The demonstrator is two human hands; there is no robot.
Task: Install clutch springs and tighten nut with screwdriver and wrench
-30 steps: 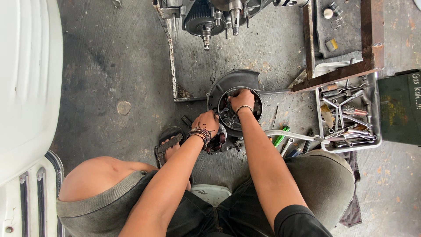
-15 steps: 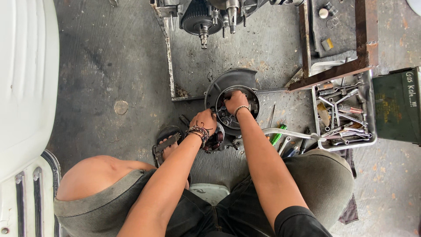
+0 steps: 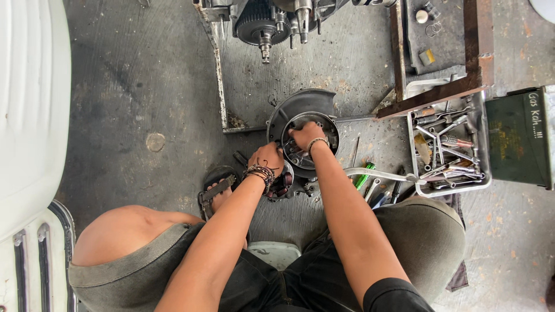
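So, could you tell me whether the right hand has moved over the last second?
No: the right hand stays inside the round metal cover, equally far from the tool tray.

A dark grey housing (image 3: 300, 110) is seen on stained grey concrete (image 3: 144, 86). A dark green box (image 3: 514, 136), a rusty brown frame (image 3: 457, 86) and a green-handled tool (image 3: 364, 175) are shown.

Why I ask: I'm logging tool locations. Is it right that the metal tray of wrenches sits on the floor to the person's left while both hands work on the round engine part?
Not quite: the head view shows the metal tray of wrenches on the person's right, not left. The rest stands: left hand and right hand are on the round engine part.
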